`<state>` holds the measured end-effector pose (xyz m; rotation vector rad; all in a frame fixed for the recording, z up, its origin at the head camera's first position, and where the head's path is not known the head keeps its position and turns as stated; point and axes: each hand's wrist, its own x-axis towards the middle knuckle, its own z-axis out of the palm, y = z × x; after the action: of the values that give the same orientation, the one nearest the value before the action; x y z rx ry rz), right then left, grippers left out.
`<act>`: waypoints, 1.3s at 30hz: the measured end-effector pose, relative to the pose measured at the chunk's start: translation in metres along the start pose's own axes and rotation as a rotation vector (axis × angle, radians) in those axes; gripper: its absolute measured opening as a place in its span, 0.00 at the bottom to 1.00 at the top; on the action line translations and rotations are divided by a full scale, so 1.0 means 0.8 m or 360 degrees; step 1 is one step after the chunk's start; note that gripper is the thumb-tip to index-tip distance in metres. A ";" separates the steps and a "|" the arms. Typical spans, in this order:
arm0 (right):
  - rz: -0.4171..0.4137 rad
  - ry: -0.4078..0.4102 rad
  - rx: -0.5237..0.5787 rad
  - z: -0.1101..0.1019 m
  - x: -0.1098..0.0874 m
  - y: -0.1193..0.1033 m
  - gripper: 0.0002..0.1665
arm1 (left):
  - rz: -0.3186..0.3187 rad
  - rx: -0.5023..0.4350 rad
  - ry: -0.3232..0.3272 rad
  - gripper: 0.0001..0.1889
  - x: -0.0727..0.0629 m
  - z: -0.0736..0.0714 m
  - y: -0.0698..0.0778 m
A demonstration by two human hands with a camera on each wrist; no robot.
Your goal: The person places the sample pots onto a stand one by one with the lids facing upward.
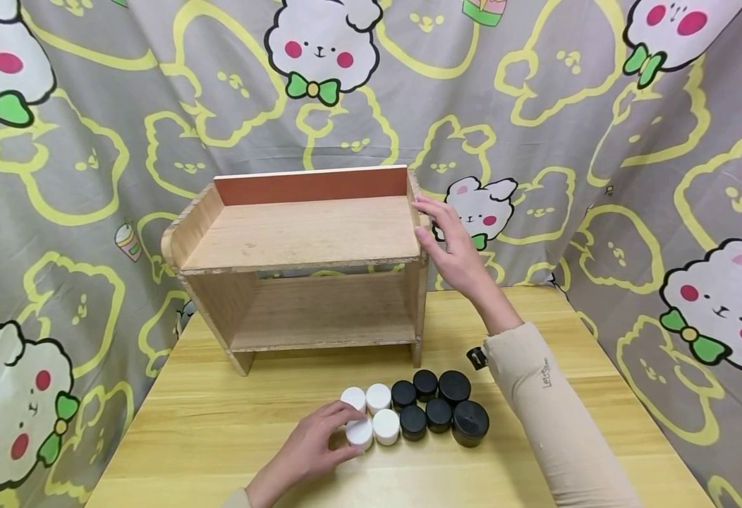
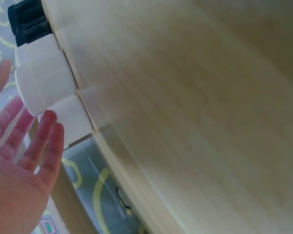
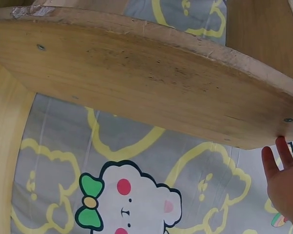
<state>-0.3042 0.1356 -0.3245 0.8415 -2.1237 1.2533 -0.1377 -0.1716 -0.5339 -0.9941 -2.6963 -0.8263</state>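
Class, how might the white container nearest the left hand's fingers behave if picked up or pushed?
The white container should feel stiff, as its walls look smooth and rigid. Standing upright and squat, it would probably slide rather than tip under a low push. Toppled, its round side might roll.

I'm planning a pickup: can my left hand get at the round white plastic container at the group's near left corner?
Probably yes: the left hand is beside the white container, thumb and fingers apart, and nothing stands between hand and container.
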 end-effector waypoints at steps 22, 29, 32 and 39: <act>-0.0026 0.0060 0.0080 0.001 -0.003 -0.039 0.23 | -0.0041 -0.0012 -0.0127 0.22 0.005 -0.002 -0.001; -0.0042 0.0075 0.0089 0.011 -0.005 0.002 0.26 | 0.0065 0.0109 -0.0192 0.23 0.005 -0.003 -0.001; -0.0066 0.0075 0.0083 0.011 -0.004 0.006 0.26 | 0.0095 0.0159 -0.0195 0.23 0.005 -0.004 0.000; -0.0080 0.0091 0.0082 0.010 -0.001 0.007 0.26 | 0.0164 0.0198 -0.0178 0.24 0.007 -0.008 0.003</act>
<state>-0.3088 0.1310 -0.3315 0.8650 -2.0208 1.2957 -0.1407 -0.1710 -0.5258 -1.1708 -2.7215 -0.5935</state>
